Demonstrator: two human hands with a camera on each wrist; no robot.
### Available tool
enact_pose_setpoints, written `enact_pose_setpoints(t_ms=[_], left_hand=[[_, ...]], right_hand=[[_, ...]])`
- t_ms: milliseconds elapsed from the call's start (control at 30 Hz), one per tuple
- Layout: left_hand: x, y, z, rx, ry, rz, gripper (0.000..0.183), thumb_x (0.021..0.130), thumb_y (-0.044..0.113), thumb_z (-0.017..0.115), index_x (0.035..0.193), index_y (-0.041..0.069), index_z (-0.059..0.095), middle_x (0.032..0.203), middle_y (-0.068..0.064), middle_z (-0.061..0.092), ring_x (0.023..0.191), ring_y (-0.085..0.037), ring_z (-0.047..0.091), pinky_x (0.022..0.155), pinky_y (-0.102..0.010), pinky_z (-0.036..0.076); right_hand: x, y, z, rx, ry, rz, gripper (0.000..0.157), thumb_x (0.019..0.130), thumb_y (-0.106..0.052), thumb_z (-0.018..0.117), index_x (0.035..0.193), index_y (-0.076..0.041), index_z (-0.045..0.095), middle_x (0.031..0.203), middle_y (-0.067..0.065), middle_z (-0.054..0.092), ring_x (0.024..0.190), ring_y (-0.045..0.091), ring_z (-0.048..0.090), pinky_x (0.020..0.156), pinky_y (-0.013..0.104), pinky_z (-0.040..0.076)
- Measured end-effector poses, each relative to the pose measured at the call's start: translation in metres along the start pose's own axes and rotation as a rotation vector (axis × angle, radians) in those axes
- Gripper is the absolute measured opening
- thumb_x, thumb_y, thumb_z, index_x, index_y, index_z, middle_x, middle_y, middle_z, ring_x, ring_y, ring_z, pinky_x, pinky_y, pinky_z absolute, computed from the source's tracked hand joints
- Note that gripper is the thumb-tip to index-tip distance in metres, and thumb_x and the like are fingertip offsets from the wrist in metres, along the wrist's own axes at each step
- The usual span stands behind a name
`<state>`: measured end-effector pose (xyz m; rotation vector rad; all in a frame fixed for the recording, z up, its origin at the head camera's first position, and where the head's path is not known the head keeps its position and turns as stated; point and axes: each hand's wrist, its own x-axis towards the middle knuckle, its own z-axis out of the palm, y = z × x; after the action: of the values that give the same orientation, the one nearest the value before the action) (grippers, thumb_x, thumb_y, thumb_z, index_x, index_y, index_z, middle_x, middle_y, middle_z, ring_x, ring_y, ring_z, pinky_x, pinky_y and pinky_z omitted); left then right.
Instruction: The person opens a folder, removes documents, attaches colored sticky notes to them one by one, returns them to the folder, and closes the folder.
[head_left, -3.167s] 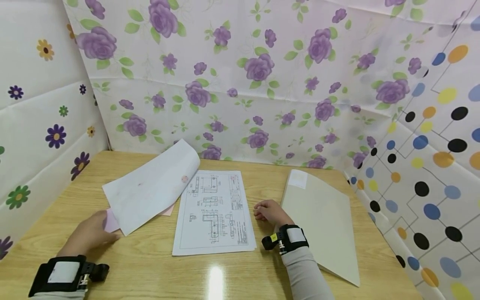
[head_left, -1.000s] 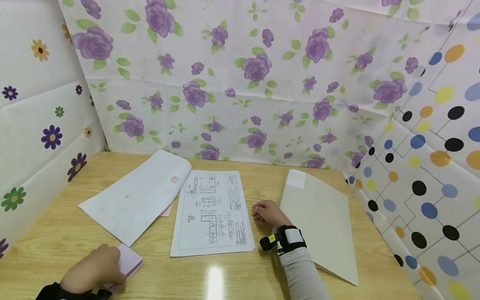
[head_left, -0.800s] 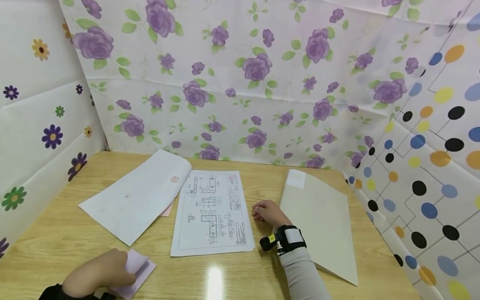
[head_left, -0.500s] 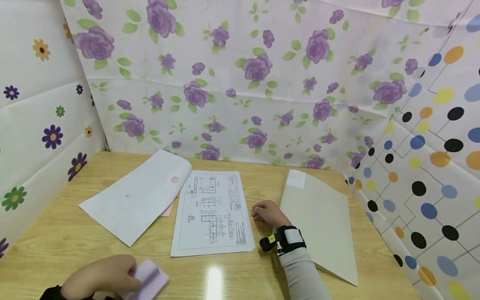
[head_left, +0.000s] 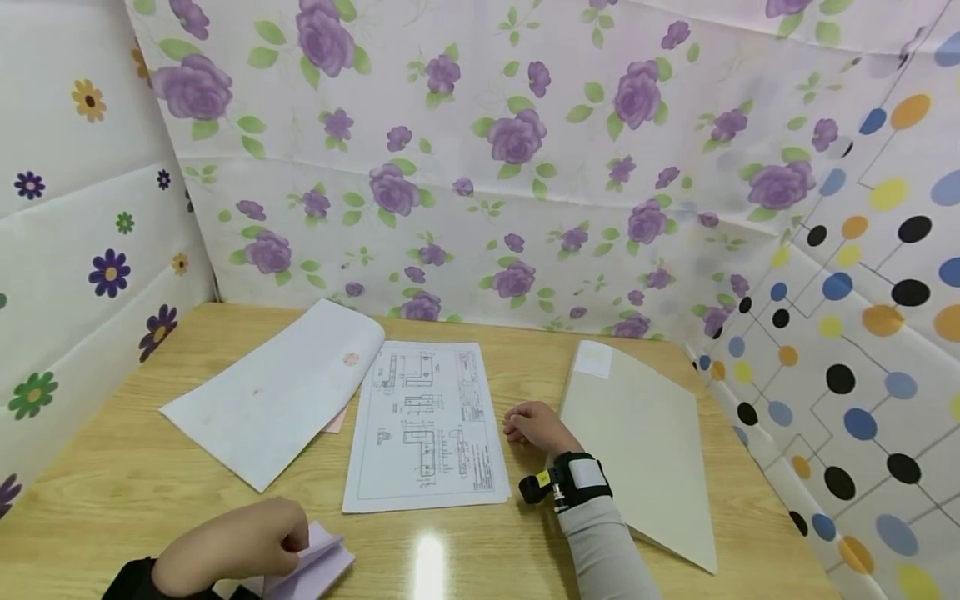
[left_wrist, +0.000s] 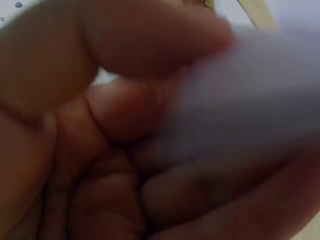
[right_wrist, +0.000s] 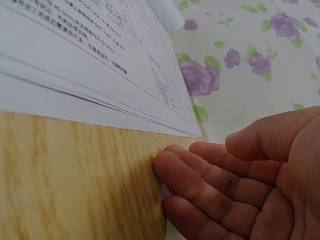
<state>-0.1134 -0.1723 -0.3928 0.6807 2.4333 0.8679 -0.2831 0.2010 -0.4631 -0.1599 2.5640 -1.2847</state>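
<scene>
My left hand (head_left: 247,537) is at the front left of the table, thumb and fingers pinching a light purple folded piece of paper (head_left: 318,571). In the left wrist view the purple paper (left_wrist: 250,95) is a blur between thumb and curled fingers. My right hand (head_left: 542,427) rests on the table with loosely curled fingers and holds nothing. It lies between a stack of printed technical drawings (head_left: 375,475) and a beige folder (head_left: 645,450). In the right wrist view, the fingers (right_wrist: 180,175) are near the edge of the drawing sheets (right_wrist: 100,65).
A large white sheet (head_left: 270,392), curled at its right end, lies at the back left and overlaps the drawings. A pink paper corner (head_left: 337,422) peeks out from under it. Floral cloth (head_left: 465,167) hangs behind the wooden table (head_left: 420,550), with dotted cloth (head_left: 862,333) at the right.
My left hand has carried the purple paper from beside the white sheet toward the front and then to the right. The white sheet has settled lower and to the left. My right hand stays put.
</scene>
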Motion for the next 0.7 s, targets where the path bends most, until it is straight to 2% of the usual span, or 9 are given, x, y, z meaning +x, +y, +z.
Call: enact_pose_setpoints(t_ms=[67, 167, 367, 533, 700], left_hand=[[0.002, 0.002, -0.005, 0.033, 0.022, 0.037, 0.028, 0.071, -0.004, 0.054, 0.052, 0.013, 0.042, 0.054, 0.011, 0.022, 0.048, -0.003, 0.019, 0.044, -0.019, 0.017], [0.004, 0.005, -0.013, 0.123, 0.092, 0.049, 0.028, 0.075, -0.004, 0.055, 0.054, 0.015, 0.05, 0.052, 0.013, 0.031, 0.048, 0.0, 0.025, 0.044, -0.017, 0.023], [0.011, 0.01, -0.023, 0.212, 0.191, 0.088, 0.024, 0.076, -0.006, 0.055, 0.063, 0.013, 0.062, 0.055, 0.011, 0.044, 0.049, 0.0, 0.032, 0.045, -0.017, 0.03], [0.015, 0.017, -0.025, 0.271, 0.25, 0.09, 0.026, 0.076, -0.007, 0.055, 0.061, 0.014, 0.058, 0.054, 0.011, 0.04, 0.05, -0.001, 0.03, 0.046, -0.018, 0.027], [0.021, 0.026, -0.026, 0.323, 0.315, 0.057, 0.026, 0.076, -0.005, 0.057, 0.059, 0.014, 0.054, 0.054, 0.009, 0.039, 0.051, -0.003, 0.031, 0.047, -0.018, 0.027]], right_hand=[[-0.001, 0.0, 0.0, 0.007, 0.006, 0.003, 0.023, 0.09, -0.01, 0.046, 0.1, 0.0, 0.063, 0.08, 0.006, 0.065, 0.068, 0.012, 0.062, 0.06, 0.026, 0.05], [-0.002, 0.0, 0.001, 0.012, 0.009, 0.003, 0.023, 0.09, -0.009, 0.046, 0.1, 0.001, 0.063, 0.08, 0.007, 0.065, 0.068, 0.013, 0.062, 0.06, 0.026, 0.05], [-0.002, -0.001, 0.002, 0.003, 0.001, 0.01, 0.023, 0.09, -0.01, 0.046, 0.102, 0.002, 0.062, 0.08, 0.006, 0.065, 0.067, 0.012, 0.062, 0.06, 0.026, 0.049], [-0.004, -0.003, 0.002, -0.005, -0.006, -0.003, 0.023, 0.091, -0.011, 0.046, 0.104, 0.001, 0.061, 0.081, 0.006, 0.065, 0.068, 0.013, 0.062, 0.061, 0.027, 0.049], [-0.011, -0.016, 0.004, -0.035, -0.027, -0.084, 0.024, 0.089, -0.012, 0.049, 0.104, 0.001, 0.062, 0.086, 0.009, 0.065, 0.071, 0.015, 0.061, 0.065, 0.029, 0.049]])
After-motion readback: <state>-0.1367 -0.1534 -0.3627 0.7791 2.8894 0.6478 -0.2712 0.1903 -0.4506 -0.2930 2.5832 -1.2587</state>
